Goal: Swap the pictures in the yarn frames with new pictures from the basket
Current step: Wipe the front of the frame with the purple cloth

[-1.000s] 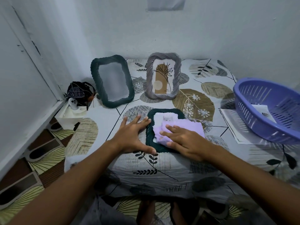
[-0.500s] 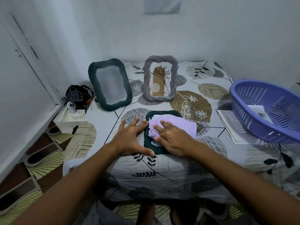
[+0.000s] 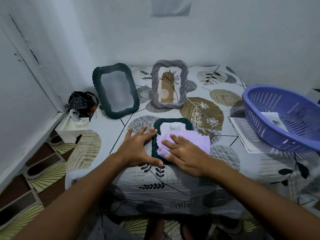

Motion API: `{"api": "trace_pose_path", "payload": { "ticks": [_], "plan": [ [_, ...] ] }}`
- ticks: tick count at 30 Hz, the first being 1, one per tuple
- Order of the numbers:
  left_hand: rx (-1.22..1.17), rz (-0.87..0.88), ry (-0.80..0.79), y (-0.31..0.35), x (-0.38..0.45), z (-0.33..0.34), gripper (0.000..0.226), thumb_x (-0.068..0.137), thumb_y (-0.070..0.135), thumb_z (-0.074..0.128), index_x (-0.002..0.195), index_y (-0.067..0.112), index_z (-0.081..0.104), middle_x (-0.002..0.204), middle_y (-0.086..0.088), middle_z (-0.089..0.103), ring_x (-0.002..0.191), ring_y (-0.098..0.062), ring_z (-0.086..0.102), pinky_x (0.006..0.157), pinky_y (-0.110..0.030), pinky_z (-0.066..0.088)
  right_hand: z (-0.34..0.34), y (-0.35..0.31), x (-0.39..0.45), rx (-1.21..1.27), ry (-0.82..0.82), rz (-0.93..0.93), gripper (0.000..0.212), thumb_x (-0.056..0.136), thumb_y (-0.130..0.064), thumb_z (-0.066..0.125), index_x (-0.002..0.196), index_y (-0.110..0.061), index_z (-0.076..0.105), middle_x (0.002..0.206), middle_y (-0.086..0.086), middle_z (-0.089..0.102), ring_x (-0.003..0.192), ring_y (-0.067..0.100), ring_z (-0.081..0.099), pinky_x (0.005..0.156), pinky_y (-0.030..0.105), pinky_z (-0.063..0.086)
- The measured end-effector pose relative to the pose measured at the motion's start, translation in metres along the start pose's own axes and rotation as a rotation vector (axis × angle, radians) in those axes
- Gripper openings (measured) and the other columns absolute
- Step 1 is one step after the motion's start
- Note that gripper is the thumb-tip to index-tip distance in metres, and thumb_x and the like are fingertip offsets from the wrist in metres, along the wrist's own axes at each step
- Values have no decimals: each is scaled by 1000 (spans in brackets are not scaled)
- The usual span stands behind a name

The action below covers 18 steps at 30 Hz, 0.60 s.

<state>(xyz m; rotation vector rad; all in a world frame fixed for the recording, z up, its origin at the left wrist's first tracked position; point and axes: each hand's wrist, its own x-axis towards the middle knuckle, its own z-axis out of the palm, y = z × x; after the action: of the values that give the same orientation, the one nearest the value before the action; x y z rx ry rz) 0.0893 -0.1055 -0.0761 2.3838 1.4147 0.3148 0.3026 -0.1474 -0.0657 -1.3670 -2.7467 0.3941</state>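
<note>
Walls (image 3: 242, 32): plain white, meeting in a corner at the back left.
Paper (image 3: 171, 6): pale sheet stuck high on the back wall.
Tabletop (image 3: 103, 134): covered by a leaf-print cloth.
Floor (image 3: 34, 170): brown and cream patterned tiles.
Light: dim and bluish.

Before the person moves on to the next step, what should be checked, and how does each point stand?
1. Flat dark green yarn frame steadied: ok, the left hand lies flat against its left edge.
2. Purple cloth under control: ok, the right hand presses it onto the frame.
3. Frame front wiped clean: cannot tell, the cloth covers most of it.
4. New pictures at hand: ok, paper lies in the purple basket.
5. Leaning dark green frame: not ok, it shows only a blank grey panel.
6. Grey yarn frame swapped: cannot tell, it holds a plant drawing.
</note>
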Motion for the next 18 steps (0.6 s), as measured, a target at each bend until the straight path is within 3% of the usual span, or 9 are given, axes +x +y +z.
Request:
{"api": "trace_pose_path", "payload": {
  "ticks": [3, 6, 11, 16, 18],
  "plan": [
    [-1, -3, -8, -1, 0, 0, 139, 32, 101, 40, 151, 32, 21, 158, 6, 18, 139, 5, -3, 118, -43, -11, -3, 3, -5, 72, -12, -20, 77, 87, -62, 3, 145, -28, 40, 158, -6, 18, 148, 14, 0, 118, 26, -4],
    [-2, -5, -11, -1, -1, 0, 139, 32, 101, 41, 151, 32, 21, 159, 6, 16, 137, 5, -4, 118, -42, -12, -9, 11, -10, 86, 0, -46, 56, 100, -49, 20, 144, -22, 44, 156, -7, 26, 147, 13, 8, 118, 24, 1],
    [-1, -9, -9, 2, -1, -1, 140, 30, 101, 38, 151, 32, 21, 158, 5, 18, 142, 1, -1, 118, -42, -11, -2, 4, -5, -24, -17, -38, 74, 88, -60, 0, 148, -32, 32, 159, -7, 16, 148, 16, 0, 117, 28, -1],
    [2, -8, -9, 0, -1, 0, 141, 30, 102, 38, 151, 32, 22, 159, 6, 18, 145, -3, 2, 118, -44, -11, -14, 9, -8, 91, -17, -32, 48, 101, -44, 26, 144, -28, 43, 156, -9, 26, 147, 13, 8, 110, 16, 1],
    [4, -9, -5, 0, -1, 0, 140, 31, 102, 38, 151, 32, 21, 159, 6, 17, 145, -3, 2, 118, -43, -11, -10, 7, -5, 24, -36, -41, 48, 102, -44, 24, 145, -30, 39, 158, -8, 21, 148, 14, 4, 114, 22, 0]
  ]
}}
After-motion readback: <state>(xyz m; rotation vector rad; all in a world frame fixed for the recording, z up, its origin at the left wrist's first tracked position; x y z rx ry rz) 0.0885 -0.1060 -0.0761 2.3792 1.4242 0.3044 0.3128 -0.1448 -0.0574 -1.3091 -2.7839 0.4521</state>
